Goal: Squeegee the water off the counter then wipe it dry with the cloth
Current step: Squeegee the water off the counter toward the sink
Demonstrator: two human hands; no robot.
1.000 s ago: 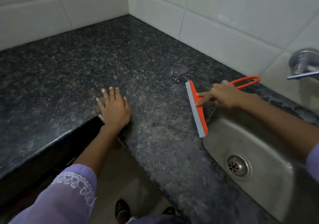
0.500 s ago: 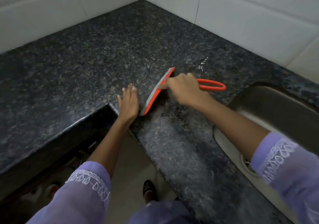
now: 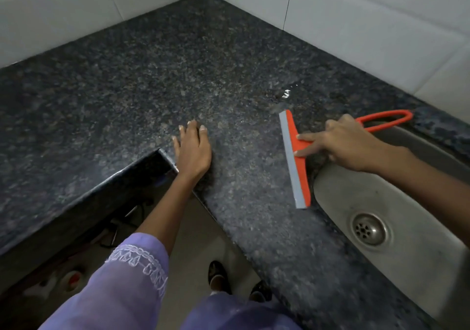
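An orange squeegee [image 3: 299, 167] with a grey rubber blade lies blade-down on the dark speckled granite counter [image 3: 157, 80], at the left rim of the sink. My right hand [image 3: 346, 144] grips its handle, two fingers pressed onto the orange head; the looped handle end sticks out behind my hand. My left hand [image 3: 193, 149] rests flat, fingers together, on the counter's inner corner, well left of the blade. A small patch of water [image 3: 284, 93] glistens just beyond the blade's far end. No cloth is in view.
A steel sink [image 3: 396, 230] with a round drain [image 3: 369, 228] sits at the right. White tiled walls [image 3: 356, 17] bound the counter at the back and right. The L-shaped counter's edge drops to the floor, where my feet [image 3: 218, 276] stand.
The squeegee has swept from beside my left hand rightward to the sink's rim, its blade now turned lengthwise along the rim. My left hand has stayed at the corner.
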